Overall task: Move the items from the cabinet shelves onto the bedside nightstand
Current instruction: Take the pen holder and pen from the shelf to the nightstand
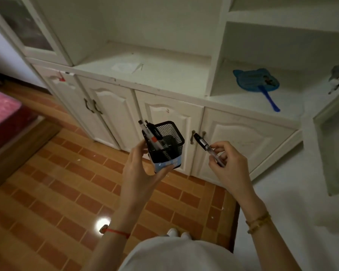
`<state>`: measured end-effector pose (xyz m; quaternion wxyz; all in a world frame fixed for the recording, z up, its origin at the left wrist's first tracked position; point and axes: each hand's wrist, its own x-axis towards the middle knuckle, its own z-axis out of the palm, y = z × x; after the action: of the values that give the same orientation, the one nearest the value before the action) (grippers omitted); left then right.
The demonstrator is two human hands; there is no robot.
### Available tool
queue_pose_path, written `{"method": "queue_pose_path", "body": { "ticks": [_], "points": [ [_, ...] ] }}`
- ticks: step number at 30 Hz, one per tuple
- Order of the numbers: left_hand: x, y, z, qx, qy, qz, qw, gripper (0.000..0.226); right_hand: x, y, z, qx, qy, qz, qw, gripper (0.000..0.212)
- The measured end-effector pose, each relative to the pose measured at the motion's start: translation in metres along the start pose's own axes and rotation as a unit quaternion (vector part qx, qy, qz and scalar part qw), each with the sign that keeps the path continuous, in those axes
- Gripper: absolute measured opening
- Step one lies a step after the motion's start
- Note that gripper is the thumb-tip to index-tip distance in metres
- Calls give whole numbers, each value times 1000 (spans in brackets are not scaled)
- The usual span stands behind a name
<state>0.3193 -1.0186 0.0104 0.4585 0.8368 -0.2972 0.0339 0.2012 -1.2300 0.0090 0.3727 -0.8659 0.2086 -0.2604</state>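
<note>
The left hand point(139, 169) grips the mesh pen holder point(165, 145) in mid-air before the cabinet point(164, 83); the right hand point(228, 163) pinches a pen point(207, 146), best dropped tip-first into the steadied, upright holder.

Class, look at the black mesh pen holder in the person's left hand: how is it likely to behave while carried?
The mesh pen holder looks like thin wire mesh, so probably light and fairly stiff. It is held tilted by the left hand, and the pens inside lean over one corner, so they may shift or slide out.
</note>
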Motion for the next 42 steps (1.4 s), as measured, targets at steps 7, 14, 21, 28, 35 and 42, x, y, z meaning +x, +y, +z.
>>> {"method": "queue_pose_path", "body": {
  "ticks": [7,14,21,28,35,42],
  "points": [
    [-31,-23,-28,-2,56,-55,997,84,0,-18,43,37,-85,-17,996,26],
    [-67,-43,-66,43,149,-133,979,82,7,-41,101,59,-189,-86,976,21],
    [-105,-78,-116,84,260,-235,933,78,15,-88,187,78,-305,-172,933,29],
    [-128,-134,-195,88,352,-300,882,79,15,-169,305,96,-391,-235,885,28],
    [-156,-201,-309,117,416,-340,835,80,0,-284,434,117,-439,-295,841,25],
    [-189,-257,-408,144,469,-377,786,80,-28,-381,535,149,-487,-322,798,29]
  ]
}}
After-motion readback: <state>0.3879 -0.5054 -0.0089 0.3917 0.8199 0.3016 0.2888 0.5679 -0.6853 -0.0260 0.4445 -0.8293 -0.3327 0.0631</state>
